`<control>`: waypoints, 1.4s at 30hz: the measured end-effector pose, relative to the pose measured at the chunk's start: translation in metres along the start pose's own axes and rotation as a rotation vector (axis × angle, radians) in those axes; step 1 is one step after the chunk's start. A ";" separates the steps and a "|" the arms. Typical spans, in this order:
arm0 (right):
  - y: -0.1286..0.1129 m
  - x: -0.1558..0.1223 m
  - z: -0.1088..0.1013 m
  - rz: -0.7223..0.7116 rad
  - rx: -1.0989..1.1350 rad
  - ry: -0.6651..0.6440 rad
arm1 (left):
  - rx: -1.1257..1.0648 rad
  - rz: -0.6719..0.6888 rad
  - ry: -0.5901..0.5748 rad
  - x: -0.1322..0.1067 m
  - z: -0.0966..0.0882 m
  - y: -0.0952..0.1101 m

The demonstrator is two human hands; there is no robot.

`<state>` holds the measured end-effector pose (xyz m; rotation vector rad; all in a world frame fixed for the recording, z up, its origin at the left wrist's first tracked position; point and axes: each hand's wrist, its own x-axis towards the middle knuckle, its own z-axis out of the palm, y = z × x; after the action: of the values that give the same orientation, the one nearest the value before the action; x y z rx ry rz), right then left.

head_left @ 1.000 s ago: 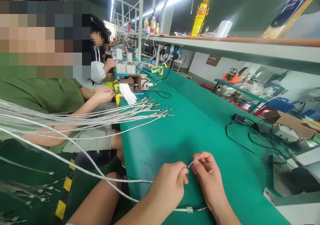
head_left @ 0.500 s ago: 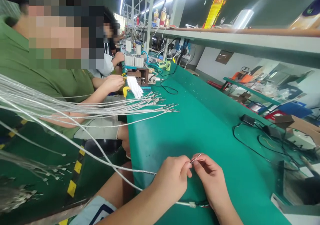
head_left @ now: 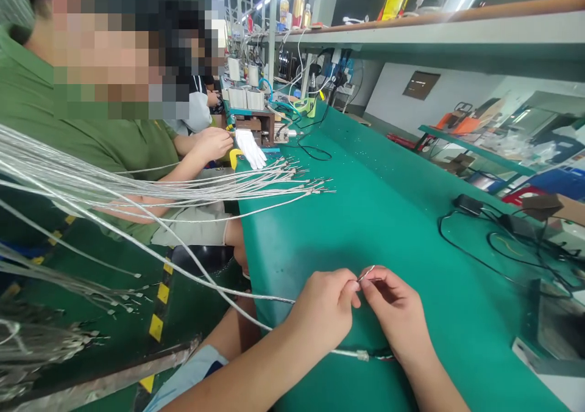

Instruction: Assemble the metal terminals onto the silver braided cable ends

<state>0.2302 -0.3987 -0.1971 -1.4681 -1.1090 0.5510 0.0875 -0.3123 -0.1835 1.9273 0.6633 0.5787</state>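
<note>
My left hand (head_left: 329,302) is closed around the end of a pale sheathed cable (head_left: 269,298), which runs in from the left across the table edge. Just right of it, my right hand (head_left: 397,305) pinches thin wires (head_left: 367,273) at that cable's end between thumb and forefinger. The fingertips of both hands nearly meet above the green table. Under my wrists lies a second cable (head_left: 350,353), its coloured wires fanning out by my right forearm. What my left fingers cover at the cable end is hidden.
A bundle of pale cables (head_left: 219,192) stretches over the left table edge, stripped ends on the green mat (head_left: 365,217). Beyond lies a white glove (head_left: 250,149). A person in green (head_left: 91,150) sits at left. Black adapters and cords (head_left: 468,205) lie at right, below a shelf (head_left: 434,37).
The camera view has shifted slightly, so the scene sits a little differently in it. Both my hands keep the same hold on the cable end and its wires.
</note>
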 end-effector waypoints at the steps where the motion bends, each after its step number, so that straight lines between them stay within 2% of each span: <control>1: 0.000 0.000 0.000 -0.012 -0.003 0.000 | 0.000 -0.001 0.002 0.000 0.000 0.000; 18: 0.000 0.001 0.002 -0.093 -0.045 0.031 | 0.005 0.006 -0.019 0.001 0.002 0.001; 29: -0.005 -0.001 0.005 -0.028 -0.144 0.060 | 0.023 0.010 -0.051 0.002 0.000 0.003; 37: 0.000 0.002 0.000 -0.083 -0.065 0.044 | -0.015 -0.025 -0.033 0.001 0.001 0.004; 42: -0.001 0.002 -0.001 -0.076 -0.100 0.047 | -0.030 -0.022 -0.033 0.001 0.001 0.001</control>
<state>0.2317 -0.3982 -0.1951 -1.5106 -1.1645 0.4114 0.0894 -0.3124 -0.1825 1.8951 0.6508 0.5393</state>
